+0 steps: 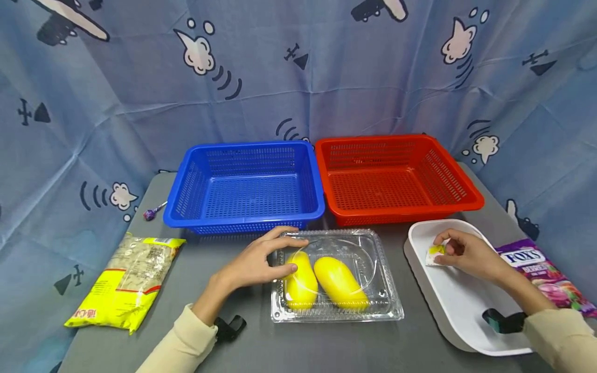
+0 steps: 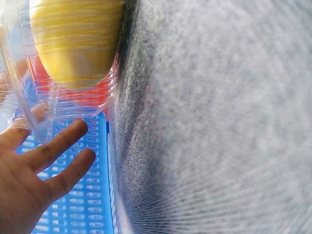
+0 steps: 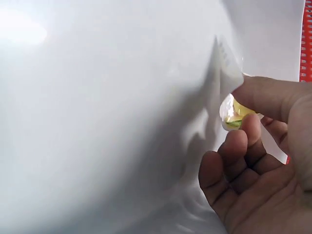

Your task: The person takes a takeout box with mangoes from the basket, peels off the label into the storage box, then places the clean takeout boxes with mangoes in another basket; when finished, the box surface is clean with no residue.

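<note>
A clear plastic clamshell box (image 1: 380,264) stands closed in the middle of the table with two yellow, mango-like fruits (image 1: 340,282) inside. My left hand (image 1: 256,261) lies at its left side, thumb and fingers spread over the lid's edge; the left wrist view shows two fingers extended near the box corner. Over at the right, a white tray (image 1: 466,305) holds my right hand (image 1: 473,256) above its floor. Thumb and fingertips there pinch a small white and yellow wrapped packet (image 1: 434,254), partly hidden by the fingers in the right wrist view.
Behind the box stand a blue basket (image 1: 252,217) and a red basket (image 1: 406,211), side by side. A yellow bag (image 1: 126,285) lies at the left, with a lollipop (image 1: 150,213) beyond it. A purple FOX'S bag (image 1: 543,274) lies right of the tray.
</note>
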`<state>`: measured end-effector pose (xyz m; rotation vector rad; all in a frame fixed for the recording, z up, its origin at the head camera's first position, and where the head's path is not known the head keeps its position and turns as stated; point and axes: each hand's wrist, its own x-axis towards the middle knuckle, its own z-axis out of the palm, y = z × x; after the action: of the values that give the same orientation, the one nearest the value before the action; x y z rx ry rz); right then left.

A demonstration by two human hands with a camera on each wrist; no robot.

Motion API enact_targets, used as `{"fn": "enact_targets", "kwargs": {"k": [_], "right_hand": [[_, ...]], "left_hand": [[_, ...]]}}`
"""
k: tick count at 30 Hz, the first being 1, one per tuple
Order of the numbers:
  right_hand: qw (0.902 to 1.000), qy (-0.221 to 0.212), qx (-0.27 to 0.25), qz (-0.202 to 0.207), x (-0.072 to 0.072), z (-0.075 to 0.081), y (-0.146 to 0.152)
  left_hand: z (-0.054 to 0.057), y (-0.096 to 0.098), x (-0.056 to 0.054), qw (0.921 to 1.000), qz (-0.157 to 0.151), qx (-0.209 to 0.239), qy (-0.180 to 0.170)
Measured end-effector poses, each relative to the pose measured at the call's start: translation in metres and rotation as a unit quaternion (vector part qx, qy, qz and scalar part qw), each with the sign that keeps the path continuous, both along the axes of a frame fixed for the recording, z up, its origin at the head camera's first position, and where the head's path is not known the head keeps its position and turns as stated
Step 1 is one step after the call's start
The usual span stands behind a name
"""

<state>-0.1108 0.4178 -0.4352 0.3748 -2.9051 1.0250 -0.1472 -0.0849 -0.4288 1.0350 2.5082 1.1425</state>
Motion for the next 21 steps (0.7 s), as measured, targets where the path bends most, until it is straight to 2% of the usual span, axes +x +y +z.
{"fn": "enact_targets", "kwargs": {"k": [13,21], "right_hand": [[0.9991,-0.015,0.034,-0.022,0.0026,-0.0031,-0.0044],[1.0000,0.007,0.003,0.002,0.0063,-0.0050,-0.0033]], "left_hand": [[-0.0010,-0.0002,-0.0005,1.0000,-0.003,0.005,0.005],[-0.0008,-0.0005,-0.0001,1.0000,0.003,0.002,0.000]]}}
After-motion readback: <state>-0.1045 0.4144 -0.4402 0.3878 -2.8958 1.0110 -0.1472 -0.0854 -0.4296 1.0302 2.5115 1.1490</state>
